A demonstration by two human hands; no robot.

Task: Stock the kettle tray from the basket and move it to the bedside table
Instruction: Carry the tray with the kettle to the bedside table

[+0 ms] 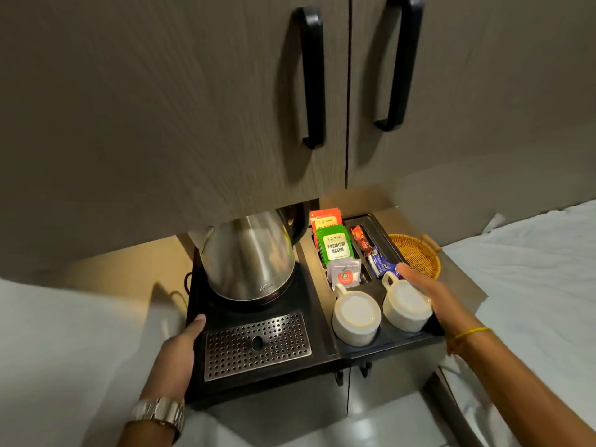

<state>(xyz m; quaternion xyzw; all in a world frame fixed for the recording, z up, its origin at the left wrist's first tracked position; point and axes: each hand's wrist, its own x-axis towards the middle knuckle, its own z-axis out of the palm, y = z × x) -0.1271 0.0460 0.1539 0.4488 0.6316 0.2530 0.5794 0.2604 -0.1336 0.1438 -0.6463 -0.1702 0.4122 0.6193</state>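
A black kettle tray [317, 304] sits on a small cabinet top under a wall cupboard. It carries a steel kettle [250, 256], a perforated drip grate [256, 345], two upturned white cups [354, 317], orange and green tea sachets [333, 243] and small red and blue packets [371, 253]. My left hand [182, 341] grips the tray's left edge. My right hand [425, 290] lies along the tray's right edge beside the right cup, fingers extended. A woven wicker basket [419, 254] stands just right of the tray, looking empty.
Two cupboard doors with black handles [312, 79] hang low over the kettle. White bedding [532, 269] lies to the right and more white fabric [71, 333] to the left. Lower cabinet doors [348, 398] show below the tray.
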